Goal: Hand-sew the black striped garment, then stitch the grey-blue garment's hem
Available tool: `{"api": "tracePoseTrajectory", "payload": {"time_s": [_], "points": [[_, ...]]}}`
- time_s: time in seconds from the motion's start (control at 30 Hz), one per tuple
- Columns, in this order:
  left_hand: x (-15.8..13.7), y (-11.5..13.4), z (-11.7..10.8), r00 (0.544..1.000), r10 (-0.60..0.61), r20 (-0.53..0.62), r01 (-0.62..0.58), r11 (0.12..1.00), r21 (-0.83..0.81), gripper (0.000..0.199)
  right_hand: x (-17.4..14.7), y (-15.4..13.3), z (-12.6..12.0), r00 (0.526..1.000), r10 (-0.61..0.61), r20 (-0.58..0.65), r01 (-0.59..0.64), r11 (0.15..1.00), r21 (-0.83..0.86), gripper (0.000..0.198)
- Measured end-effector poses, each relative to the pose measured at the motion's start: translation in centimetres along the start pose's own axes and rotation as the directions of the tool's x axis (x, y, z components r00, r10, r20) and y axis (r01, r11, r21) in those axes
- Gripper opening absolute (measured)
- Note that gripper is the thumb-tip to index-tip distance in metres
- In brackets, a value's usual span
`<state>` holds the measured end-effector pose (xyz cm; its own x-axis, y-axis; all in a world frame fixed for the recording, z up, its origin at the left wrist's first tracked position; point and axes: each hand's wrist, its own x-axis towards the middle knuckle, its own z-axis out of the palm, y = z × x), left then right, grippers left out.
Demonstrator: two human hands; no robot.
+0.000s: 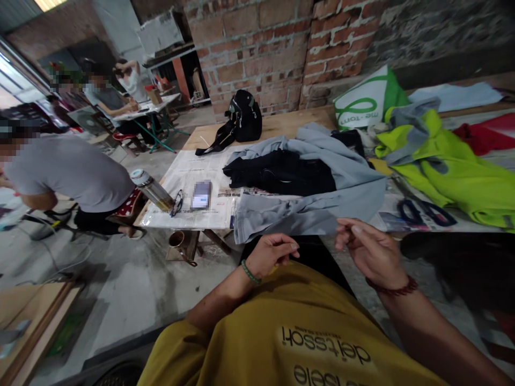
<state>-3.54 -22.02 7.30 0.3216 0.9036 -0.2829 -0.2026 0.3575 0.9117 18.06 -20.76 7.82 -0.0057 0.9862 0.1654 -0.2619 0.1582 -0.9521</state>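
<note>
My left hand (272, 253), with a green bead bracelet at its wrist, hovers in front of my shirt, fingers curled in and thumb tip against them. My right hand (372, 249), wearing a dark red bracelet, is raised near the table's front edge with thumb and fingers pinched together. Whatever may be between the fingers of either hand is too small to make out. Just beyond both hands lies a grey garment (273, 217) spread on the table, with a black folded cloth piece (281, 174) on top. Large dark-handled scissors (426, 213) lie right of my right hand.
Left on the table are a phone (200, 194), eyeglasses (177, 203) and a steel flask (152, 188). A black bag (245, 115) stands behind. Yellow-green garments (462, 177) and a white-green bag (368, 102) are at right. A mug (177, 241) sits below; a person (76, 169) sits at left.
</note>
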Motion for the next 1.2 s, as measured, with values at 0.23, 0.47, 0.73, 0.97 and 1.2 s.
{"api": "tracePoseTrajectory", "payload": {"time_s": [0.23, 0.47, 0.73, 0.97, 1.2], "points": [[-0.4, -0.1, -0.9, 0.999, 0.028, -0.041, -0.028, 0.999, -0.016, 0.029, 0.2, 0.2, -0.8, 1.000, 0.030, -0.008, -0.029, 0.997, 0.071, 0.023], [-1.0, -0.6, -2.8, 0.992, 0.027, -0.126, -0.037, 0.997, -0.074, 0.028, 0.7, 0.0, -1.3, 0.998, 0.008, -0.069, 0.000, 0.994, 0.110, 0.023], [-1.4, -1.1, -4.7, 0.977, 0.021, -0.212, -0.056, 0.985, -0.165, 0.026, 1.3, -1.0, -2.2, 0.956, -0.012, -0.295, 0.036, 0.996, 0.076, 0.024], [-1.5, -1.4, -5.8, 0.973, 0.035, -0.230, -0.078, 0.981, -0.180, 0.028, 2.9, -3.2, -6.0, 0.901, -0.211, -0.380, 0.254, 0.965, 0.068, 0.062], [-1.2, -1.7, -6.5, 0.966, 0.048, -0.253, -0.092, 0.982, -0.165, 0.031, 3.0, -5.0, -7.3, 0.887, -0.152, -0.435, 0.209, 0.974, 0.086, 0.042]]}}
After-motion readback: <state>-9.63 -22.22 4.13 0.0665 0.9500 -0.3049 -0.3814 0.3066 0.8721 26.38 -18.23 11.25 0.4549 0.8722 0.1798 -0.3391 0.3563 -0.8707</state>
